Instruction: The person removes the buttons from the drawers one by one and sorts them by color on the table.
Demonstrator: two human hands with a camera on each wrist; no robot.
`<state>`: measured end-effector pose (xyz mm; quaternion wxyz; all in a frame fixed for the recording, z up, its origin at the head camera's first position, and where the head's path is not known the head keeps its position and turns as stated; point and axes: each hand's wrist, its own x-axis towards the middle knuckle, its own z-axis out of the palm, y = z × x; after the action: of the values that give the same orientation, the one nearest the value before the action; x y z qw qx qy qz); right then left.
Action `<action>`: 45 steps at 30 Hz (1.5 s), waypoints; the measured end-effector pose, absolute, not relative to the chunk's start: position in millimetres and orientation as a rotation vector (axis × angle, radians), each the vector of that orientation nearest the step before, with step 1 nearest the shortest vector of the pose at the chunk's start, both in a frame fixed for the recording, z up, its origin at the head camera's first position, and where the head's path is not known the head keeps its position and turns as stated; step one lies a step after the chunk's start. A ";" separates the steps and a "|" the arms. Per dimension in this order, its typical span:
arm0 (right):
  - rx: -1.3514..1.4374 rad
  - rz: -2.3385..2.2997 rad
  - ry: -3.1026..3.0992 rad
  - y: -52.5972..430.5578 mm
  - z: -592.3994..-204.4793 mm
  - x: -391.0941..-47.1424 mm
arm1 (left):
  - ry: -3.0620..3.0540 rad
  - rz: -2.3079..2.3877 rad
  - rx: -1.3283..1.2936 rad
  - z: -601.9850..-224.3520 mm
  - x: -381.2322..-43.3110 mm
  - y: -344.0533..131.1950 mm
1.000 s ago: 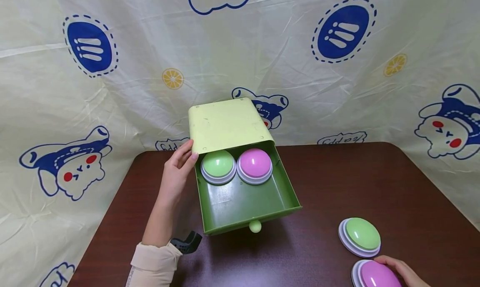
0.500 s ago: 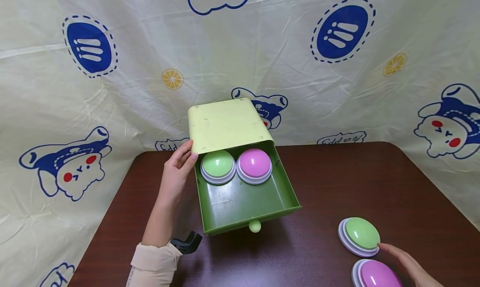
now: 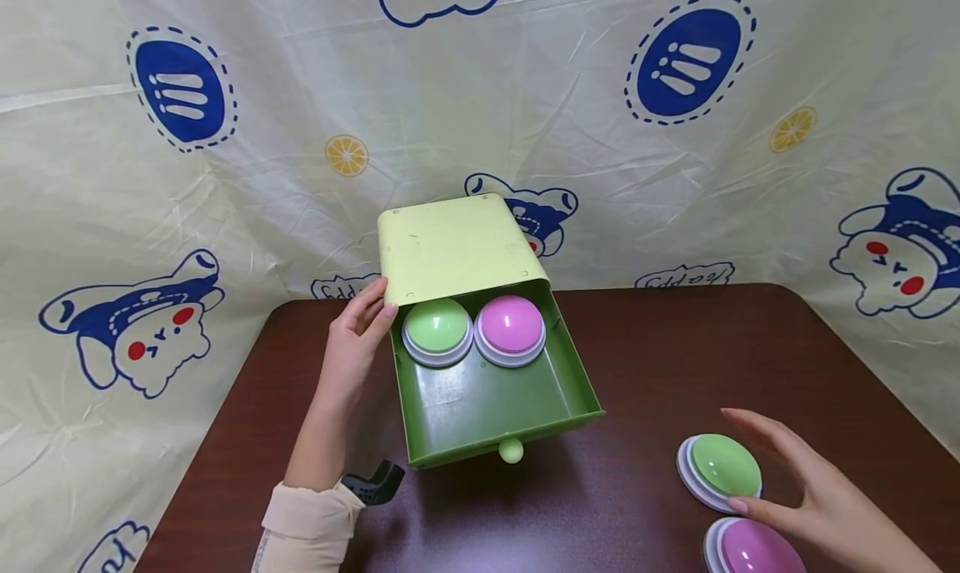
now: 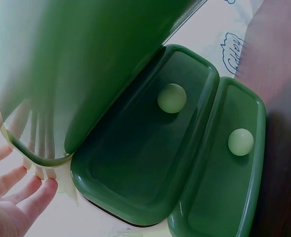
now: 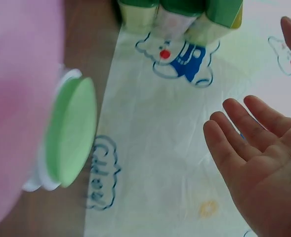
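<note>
In the head view a drawer cabinet (image 3: 457, 252) with a pale yellow-green top has its green drawer (image 3: 495, 427) pulled out. A green push button (image 3: 437, 327) and a pink push button (image 3: 512, 326) sit side by side in the drawer, near its back. My left hand (image 3: 356, 331) rests against the cabinet's left side near the front edge, fingers fairly straight. At the lower right my right hand (image 3: 817, 490) is spread beside another green push button (image 3: 723, 469), thumb right at its near rim. A second pink push button (image 3: 757, 548) lies just below, partly cut off by the frame.
The left wrist view shows two more drawer fronts (image 4: 130, 163) with round knobs (image 4: 172, 98) below the pulled-out drawer. A dark brown table (image 3: 645, 365) carries everything. Behind it hangs a printed cloth (image 3: 525, 82). A black band (image 3: 375, 483) is on the left wrist.
My right hand has left the pink button on the table, moved up and spread its fingers around the green one. The left hand and the cabinet stay put.
</note>
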<state>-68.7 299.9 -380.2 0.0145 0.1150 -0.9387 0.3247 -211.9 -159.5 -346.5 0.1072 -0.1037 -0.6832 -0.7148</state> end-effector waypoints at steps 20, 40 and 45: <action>0.712 0.864 -2.768 255.8 -331.7 -111.7 | -2.011 -2.100 -0.301 -345.7 -212.9 -157.7; 1.070 0.763 -2.714 171.8 -301.2 -177.1 | -1.998 -2.095 -0.311 -344.8 -210.9 -157.6; 1.127 0.718 -2.672 152.9 -305.3 -190.0 | -1.988 -2.096 -0.322 -346.0 -212.3 -158.1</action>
<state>-190.0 152.9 -305.3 0.0769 0.3762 -0.8917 0.2395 -212.3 -158.1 -346.0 0.1174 -0.1100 -0.6792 -0.7161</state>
